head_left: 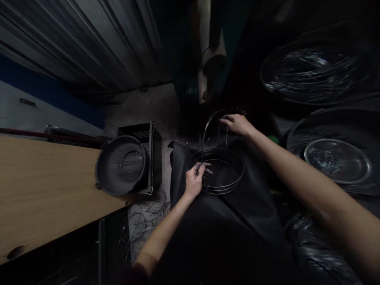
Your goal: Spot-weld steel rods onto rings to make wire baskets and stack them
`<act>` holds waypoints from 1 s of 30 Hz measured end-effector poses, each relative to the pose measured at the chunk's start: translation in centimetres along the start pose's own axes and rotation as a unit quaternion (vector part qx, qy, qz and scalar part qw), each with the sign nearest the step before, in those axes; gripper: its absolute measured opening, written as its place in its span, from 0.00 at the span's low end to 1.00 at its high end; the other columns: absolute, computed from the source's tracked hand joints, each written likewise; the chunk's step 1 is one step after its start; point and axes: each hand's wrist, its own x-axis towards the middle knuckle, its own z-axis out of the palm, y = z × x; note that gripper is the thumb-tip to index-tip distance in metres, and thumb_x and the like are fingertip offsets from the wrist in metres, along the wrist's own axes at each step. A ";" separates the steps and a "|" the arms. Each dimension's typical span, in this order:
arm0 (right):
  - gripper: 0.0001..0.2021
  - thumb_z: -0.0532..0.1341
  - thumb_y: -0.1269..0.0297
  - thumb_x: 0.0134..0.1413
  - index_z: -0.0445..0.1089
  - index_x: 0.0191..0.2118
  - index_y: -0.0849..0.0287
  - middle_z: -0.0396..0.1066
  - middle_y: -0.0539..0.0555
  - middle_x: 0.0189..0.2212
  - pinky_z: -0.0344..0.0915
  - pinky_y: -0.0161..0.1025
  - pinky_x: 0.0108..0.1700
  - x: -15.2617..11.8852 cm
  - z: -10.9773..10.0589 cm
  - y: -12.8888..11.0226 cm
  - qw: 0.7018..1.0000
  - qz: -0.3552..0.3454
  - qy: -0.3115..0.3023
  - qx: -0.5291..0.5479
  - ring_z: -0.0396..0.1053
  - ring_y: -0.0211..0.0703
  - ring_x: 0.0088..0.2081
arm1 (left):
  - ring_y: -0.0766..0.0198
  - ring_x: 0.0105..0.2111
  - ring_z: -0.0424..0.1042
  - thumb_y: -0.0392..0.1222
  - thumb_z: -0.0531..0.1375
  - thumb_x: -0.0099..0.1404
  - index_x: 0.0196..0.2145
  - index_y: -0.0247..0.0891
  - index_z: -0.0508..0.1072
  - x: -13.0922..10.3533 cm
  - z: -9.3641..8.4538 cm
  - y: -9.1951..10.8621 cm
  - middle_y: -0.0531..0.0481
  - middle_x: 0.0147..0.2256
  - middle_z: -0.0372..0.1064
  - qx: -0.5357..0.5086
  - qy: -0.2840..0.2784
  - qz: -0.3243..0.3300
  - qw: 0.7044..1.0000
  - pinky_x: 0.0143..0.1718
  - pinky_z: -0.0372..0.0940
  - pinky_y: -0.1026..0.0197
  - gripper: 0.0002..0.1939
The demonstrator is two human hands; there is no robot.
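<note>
A round wire frame (221, 192) of several thin metal rings sits over my lap on a dark apron (249, 213). At its left side, my left hand (195, 179) is closed on the frame, thumb and index finger pinched and the other fingers partly extended. A curved wire (207, 126) arches above the frame's far side. My right hand (236, 124) is closed with its fingertips at the right end of this arch. Dim light hides exactly how the arch meets the rings.
On my left, a dark round tub (121, 186) with wire rings stands by a black crate (157, 158) and a wooden board (50, 190). Loose wires (145, 225) litter the floor. To my right are a basin of wires (314, 75) and a bowl of small pieces (353, 158). Machinery (214, 63) rises ahead.
</note>
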 end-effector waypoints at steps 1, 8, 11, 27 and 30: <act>0.12 0.59 0.61 0.58 0.76 0.44 0.58 0.76 0.55 0.39 0.67 0.44 0.48 -0.2 -0.2 0.4 1.000 0.001 0.009 0.022 0.73 0.48 0.42 | 0.65 0.34 0.72 0.53 0.51 0.68 0.41 0.35 0.73 0.2 -0.4 0.0 0.48 0.30 0.75 -0.017 -0.008 0.002 1.000 0.42 0.65 0.64 0.20; 0.12 0.58 0.62 0.58 0.75 0.44 0.58 0.76 0.55 0.39 0.68 0.45 0.49 0.0 0.6 0.4 0.998 -0.024 0.016 0.061 0.72 0.48 0.43 | 0.67 0.25 0.72 0.57 0.52 0.66 0.39 0.34 0.70 -0.3 -1.3 -0.5 0.47 0.28 0.74 -0.139 -0.027 -0.030 0.990 0.33 0.68 0.62 0.21; 0.12 0.58 0.63 0.58 0.75 0.44 0.58 0.76 0.55 0.40 0.66 0.46 0.50 0.9 2.5 -0.7 0.997 -0.026 -0.001 0.066 0.72 0.48 0.44 | 0.70 0.23 0.70 0.55 0.52 0.67 0.43 0.34 0.70 -0.8 -1.2 -0.4 0.51 0.27 0.72 -0.084 -0.057 -0.016 0.995 0.31 0.67 0.65 0.21; 0.21 0.58 0.62 0.58 0.67 0.57 0.52 0.73 0.55 0.45 0.67 0.45 0.45 -4.1 -2.6 -7.9 0.959 -0.235 0.042 -0.155 0.69 0.51 0.46 | 0.66 0.32 0.73 0.47 0.58 0.63 0.47 0.37 0.72 4.5 1.5 3.1 0.48 0.36 0.75 -0.049 -0.075 0.056 0.994 0.37 0.67 0.64 0.16; 0.23 0.54 0.69 0.59 0.64 0.60 0.48 0.74 0.56 0.40 0.67 0.44 0.44 -8.6 -3.3 -7.7 0.929 -0.280 0.015 -0.242 0.68 0.51 0.47 | 0.66 0.31 0.73 0.45 0.59 0.63 0.40 0.35 0.72 5.0 0.8 3.7 0.49 0.31 0.74 -0.055 -0.088 0.058 0.993 0.37 0.67 0.65 0.12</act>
